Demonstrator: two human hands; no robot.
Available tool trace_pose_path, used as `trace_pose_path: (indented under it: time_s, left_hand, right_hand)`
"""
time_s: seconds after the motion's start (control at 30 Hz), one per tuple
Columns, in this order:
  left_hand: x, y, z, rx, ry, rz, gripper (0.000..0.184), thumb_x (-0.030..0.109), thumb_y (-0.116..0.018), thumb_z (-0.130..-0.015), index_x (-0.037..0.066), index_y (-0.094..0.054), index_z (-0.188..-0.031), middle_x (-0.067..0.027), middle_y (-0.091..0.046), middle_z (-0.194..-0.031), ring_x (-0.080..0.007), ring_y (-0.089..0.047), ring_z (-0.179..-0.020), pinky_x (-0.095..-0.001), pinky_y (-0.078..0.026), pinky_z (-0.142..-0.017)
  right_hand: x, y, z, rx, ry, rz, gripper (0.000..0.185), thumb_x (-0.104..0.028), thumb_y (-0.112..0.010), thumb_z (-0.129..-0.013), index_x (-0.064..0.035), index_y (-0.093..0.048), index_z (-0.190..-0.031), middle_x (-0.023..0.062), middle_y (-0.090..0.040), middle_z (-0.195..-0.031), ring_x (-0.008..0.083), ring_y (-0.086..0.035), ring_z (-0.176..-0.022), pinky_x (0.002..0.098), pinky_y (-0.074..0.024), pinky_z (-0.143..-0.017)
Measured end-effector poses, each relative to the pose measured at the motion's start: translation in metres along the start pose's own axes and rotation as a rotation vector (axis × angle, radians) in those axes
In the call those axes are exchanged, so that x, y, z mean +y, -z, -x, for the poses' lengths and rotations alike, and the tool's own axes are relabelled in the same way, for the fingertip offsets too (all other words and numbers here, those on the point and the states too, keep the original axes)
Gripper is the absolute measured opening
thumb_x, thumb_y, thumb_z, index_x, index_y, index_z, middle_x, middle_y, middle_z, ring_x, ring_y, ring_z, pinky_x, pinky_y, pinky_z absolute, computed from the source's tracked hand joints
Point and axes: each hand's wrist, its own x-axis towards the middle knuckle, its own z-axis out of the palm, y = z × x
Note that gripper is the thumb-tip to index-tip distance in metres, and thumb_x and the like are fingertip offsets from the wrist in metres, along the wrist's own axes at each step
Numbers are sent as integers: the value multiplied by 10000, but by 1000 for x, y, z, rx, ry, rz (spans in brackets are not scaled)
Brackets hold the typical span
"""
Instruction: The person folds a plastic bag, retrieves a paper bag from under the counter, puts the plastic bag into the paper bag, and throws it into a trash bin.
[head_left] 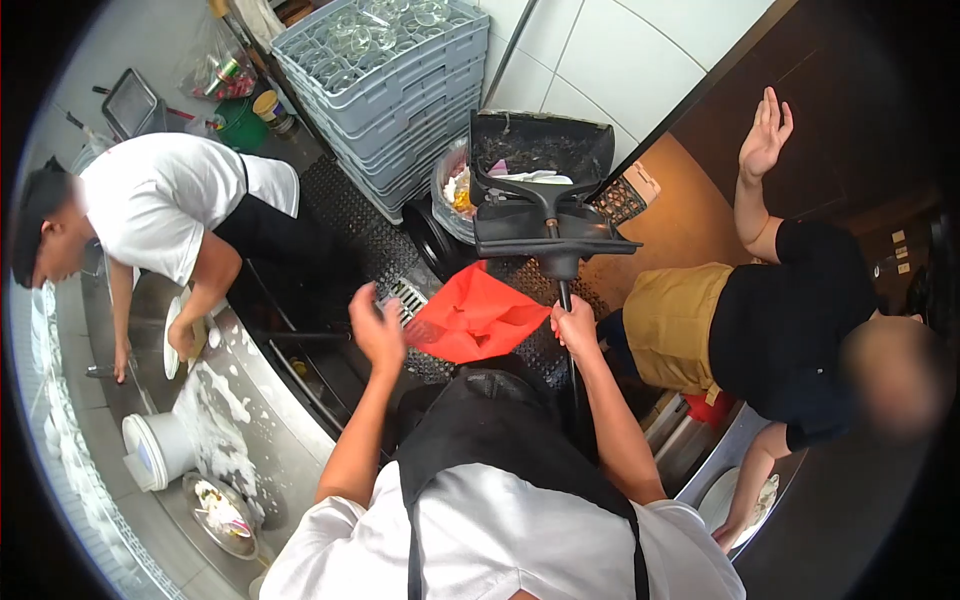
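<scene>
My right hand [573,328] is closed around the black handle of a long-handled dustpan [540,150]. Dirt and pale scraps lie in its black pan, which is raised in front of the waste bin. A red cloth or sheet [478,318] hangs between my hands, its right corner reaching my right fingers. Whether those fingers also pinch it, I cannot tell. On its left side is my left hand [380,332], with fingers apart and nothing visible in them. The lined bin [452,178] holds food scraps, partly hidden by the dustpan.
Stacked grey crates [385,130] of glasses stand ahead. At left, a co-worker in a white shirt [165,205] handles a plate [178,335] over the soapy sink counter [290,430]. Another person in a tan apron [675,320] stands close on my right, one hand raised.
</scene>
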Motion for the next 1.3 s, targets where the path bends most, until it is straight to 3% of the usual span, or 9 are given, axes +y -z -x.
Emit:
trace_pose_path:
  time_s: [0.23, 0.37, 0.47, 0.5, 0.7, 0.8, 1.13, 1.23, 1.3]
  left_hand:
    - [43, -162, -12, -592, -545, -195, 485, 72, -725, -775, 30, -590, -1239, -188, -659, -1146, -379, -611, -1113, -489, -421, -1047]
    - [13, -161, -52, -699, -312, 38, 180, 0, -580, -855, -20, -635, -1025, -190, -690, -886, -355, -686, -841, -424, -534, -765]
    - [11, -145, -83, -905, 68, 243, 163, 4, -519, -895, -9, -636, -1007, -193, -685, -900, -310, -689, -877, -386, -520, -802]
    - [-12, -142, -84, -987, 140, 355, 166, -2, -481, -944, -19, -636, -1004, -51, -680, -882, -112, -621, -847, -304, -502, -754]
    - [-50, -114, -150, -1105, 127, 254, 217, 130, -612, -955, -24, -683, -1091, -107, -733, -936, -176, -670, -920, -317, -502, -827]
    - [-39, -101, -199, -944, 759, 374, 238, 188, -640, -979, -19, -715, -1070, -75, -742, -983, -152, -698, -846, -296, -545, -769]
    - [-146, -203, -309, -807, 667, 122, 153, 84, -601, -898, 21, -609, -1037, -99, -657, -854, -237, -674, -668, -426, -598, -503]
    - [-156, -251, -319, -841, 769, 175, 155, 85, -552, -911, 18, -599, -1042, -121, -632, -846, -251, -643, -625, -456, -595, -484]
    - [-166, -288, -321, -857, 844, 152, 153, 90, -520, -925, 17, -592, -1039, -124, -613, -834, -245, -614, -596, -462, -596, -488]
  right_hand:
    - [-20, -1, -41, -26, 4, -117, 80, -55, -534, -843, -55, -555, -766, 41, -556, -574, 113, -464, -402, 287, -335, -361]
    - [-27, -20, -37, 18, -36, -140, 72, -37, -534, -840, -49, -571, -779, 41, -562, -577, 121, -492, -421, 289, -356, -386]
    - [-17, -28, -57, 69, 21, -84, 80, -68, -568, -858, -34, -590, -788, 54, -594, -587, 146, -557, -480, 312, -412, -450]
    - [-9, -36, -60, 96, 51, -52, 94, -84, -585, -866, -28, -597, -792, 59, -608, -592, 157, -582, -504, 323, -435, -477]
    - [-8, -52, -72, 171, 108, -32, 251, -225, -626, -966, -41, -556, -810, 60, -624, -607, 91, -427, -362, 276, -296, -348]
    - [-8, -62, -70, 220, 10, -57, 309, -254, -605, -977, -24, -548, -779, 78, -610, -598, 136, -496, -441, 312, -356, -432]
    - [16, -115, -40, 441, 16, 141, 346, -250, -622, -968, -25, -521, -724, 43, -544, -585, 132, -525, -518, 328, -395, -495]
    - [-1, -122, -26, 455, -52, 185, 370, -298, -653, -935, 55, -572, -864, 247, -561, -652, 414, -585, -613, 461, -445, -595]
    - [-20, -126, -16, 497, -56, 275, 344, -279, -643, -941, 30, -560, -813, 208, -583, -653, 362, -592, -585, 436, -441, -573]
